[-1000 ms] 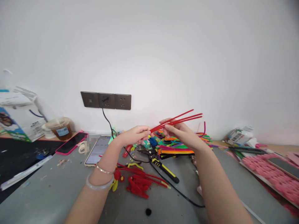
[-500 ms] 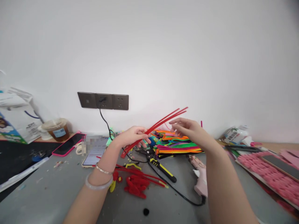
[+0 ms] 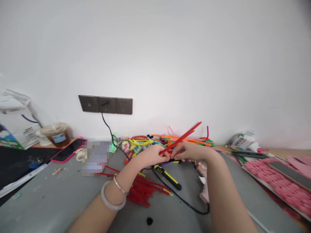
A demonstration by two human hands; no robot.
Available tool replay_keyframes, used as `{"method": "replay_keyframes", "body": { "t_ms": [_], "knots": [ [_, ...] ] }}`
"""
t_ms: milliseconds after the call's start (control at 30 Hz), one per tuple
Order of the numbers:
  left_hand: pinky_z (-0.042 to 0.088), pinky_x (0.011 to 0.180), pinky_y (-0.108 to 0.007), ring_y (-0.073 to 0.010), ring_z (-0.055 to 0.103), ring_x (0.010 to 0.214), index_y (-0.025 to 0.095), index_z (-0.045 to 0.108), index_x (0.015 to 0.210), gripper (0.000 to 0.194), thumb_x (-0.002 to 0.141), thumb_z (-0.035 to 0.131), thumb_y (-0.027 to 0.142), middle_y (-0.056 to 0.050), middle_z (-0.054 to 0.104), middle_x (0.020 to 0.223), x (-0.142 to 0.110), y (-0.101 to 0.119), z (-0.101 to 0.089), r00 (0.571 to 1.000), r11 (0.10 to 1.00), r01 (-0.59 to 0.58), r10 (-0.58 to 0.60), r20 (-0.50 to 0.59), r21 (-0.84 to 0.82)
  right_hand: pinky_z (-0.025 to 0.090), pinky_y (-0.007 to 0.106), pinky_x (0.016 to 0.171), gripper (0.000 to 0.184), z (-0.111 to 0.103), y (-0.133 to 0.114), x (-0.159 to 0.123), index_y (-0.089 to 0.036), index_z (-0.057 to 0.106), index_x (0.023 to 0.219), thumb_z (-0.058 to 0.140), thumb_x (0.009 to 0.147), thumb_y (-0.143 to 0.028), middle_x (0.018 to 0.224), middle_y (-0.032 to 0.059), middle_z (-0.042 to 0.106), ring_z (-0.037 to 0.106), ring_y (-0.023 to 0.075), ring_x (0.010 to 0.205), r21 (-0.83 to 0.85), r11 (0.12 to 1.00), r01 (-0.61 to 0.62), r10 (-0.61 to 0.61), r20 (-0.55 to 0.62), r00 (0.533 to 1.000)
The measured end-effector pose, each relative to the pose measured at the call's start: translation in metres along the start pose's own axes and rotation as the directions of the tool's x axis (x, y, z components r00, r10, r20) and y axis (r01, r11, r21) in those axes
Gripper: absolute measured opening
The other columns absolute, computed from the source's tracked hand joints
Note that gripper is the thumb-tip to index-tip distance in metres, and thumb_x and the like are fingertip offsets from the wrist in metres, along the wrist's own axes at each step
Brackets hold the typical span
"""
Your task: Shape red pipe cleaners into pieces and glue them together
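- Since the earlier frame, both hands have been lowered and brought closer, the right hand [image 3: 187,152] being held just beside the left hand [image 3: 154,155]
- Red stems [image 3: 181,139] are clamped in the left fingers, tilted up rightward
- Whether anything is pinched by the right fingers cannot be told
- Pliers [image 3: 168,177] are laid below, near red pieces [image 3: 141,193]

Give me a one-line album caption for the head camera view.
Left hand holding slim red stems, right hand close by, above a cluttered grey table.
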State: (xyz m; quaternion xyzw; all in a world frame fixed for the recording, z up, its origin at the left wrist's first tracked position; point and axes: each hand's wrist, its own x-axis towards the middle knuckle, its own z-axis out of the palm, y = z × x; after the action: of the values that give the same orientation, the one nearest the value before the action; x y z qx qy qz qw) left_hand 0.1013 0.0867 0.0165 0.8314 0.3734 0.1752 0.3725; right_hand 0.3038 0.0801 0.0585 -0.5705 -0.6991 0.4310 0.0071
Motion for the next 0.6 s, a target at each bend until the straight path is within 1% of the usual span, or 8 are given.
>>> {"method": "replay_keyframes", "body": {
  "t_ms": [67,133,267,400,500,600],
  "knots": [
    [0.036,0.060,-0.023,-0.0143,0.055,0.064,0.015,0.070,0.082,0.013,0.080,0.057,0.017,0.000,0.063,0.070,0.003,0.000,0.006,0.992,0.995,-0.008,0.021,-0.126,0.099,0.029,0.020,0.047,0.018,-0.001,-0.001,0.000,-0.018,0.072,0.080,0.063,0.070,-0.030,0.059,-0.0031,0.051,0.041,0.0086,0.052,-0.003,1.000,-0.002,0.002,-0.060,0.998],
    [0.038,0.061,-0.024,-0.0154,0.058,0.065,0.016,0.071,0.087,0.015,0.081,0.057,0.014,-0.001,0.065,0.071,0.006,-0.001,0.010,0.982,0.984,-0.020,0.052,-0.183,0.175,0.032,0.019,0.047,0.014,-0.001,-0.001,-0.001,-0.019,0.070,0.080,0.063,0.072,-0.027,0.062,-0.0028,0.053,0.043,0.0086,0.052,-0.007,1.000,-0.029,0.028,-0.117,0.993],
    [0.044,0.068,-0.026,-0.0202,0.065,0.075,0.016,0.071,0.098,0.018,0.082,0.061,0.014,-0.005,0.071,0.081,0.008,-0.002,0.018,0.969,0.950,-0.014,0.090,-0.229,0.311,0.039,0.019,0.050,0.012,-0.001,-0.001,0.000,-0.019,0.069,0.082,0.062,0.073,-0.017,0.065,-0.0018,0.060,0.050,0.0096,0.054,-0.003,0.996,-0.094,0.092,-0.167,0.982],
    [0.048,0.076,-0.029,-0.0237,0.068,0.088,0.019,0.069,0.107,0.023,0.085,0.063,0.020,-0.007,0.074,0.090,0.008,-0.002,0.020,0.964,0.907,0.029,0.086,-0.252,0.421,0.040,0.018,0.048,0.012,0.001,-0.003,0.001,-0.019,0.068,0.079,0.063,0.071,-0.012,0.062,-0.0024,0.061,0.053,0.0101,0.054,0.006,0.993,-0.118,0.117,-0.188,0.975],
    [0.048,0.075,-0.030,-0.0251,0.069,0.090,0.020,0.068,0.104,0.019,0.087,0.061,0.023,-0.008,0.074,0.092,0.006,-0.001,0.020,0.966,0.876,0.083,0.047,-0.256,0.474,0.041,0.017,0.048,0.009,0.002,-0.004,0.002,-0.019,0.067,0.077,0.064,0.071,-0.012,0.063,-0.0021,0.061,0.056,0.0103,0.056,0.001,0.991,-0.135,0.132,-0.203,0.970],
    [0.048,0.072,-0.030,-0.0241,0.069,0.086,0.019,0.068,0.097,0.014,0.088,0.058,0.022,-0.008,0.073,0.089,0.006,0.000,0.020,0.967,0.874,0.100,0.026,-0.252,0.476,0.041,0.017,0.048,0.010,0.003,-0.005,0.002,-0.018,0.067,0.080,0.064,0.072,-0.012,0.061,-0.0019,0.062,0.057,0.0106,0.057,-0.009,0.989,-0.145,0.141,-0.193,0.971]
  ]
}}
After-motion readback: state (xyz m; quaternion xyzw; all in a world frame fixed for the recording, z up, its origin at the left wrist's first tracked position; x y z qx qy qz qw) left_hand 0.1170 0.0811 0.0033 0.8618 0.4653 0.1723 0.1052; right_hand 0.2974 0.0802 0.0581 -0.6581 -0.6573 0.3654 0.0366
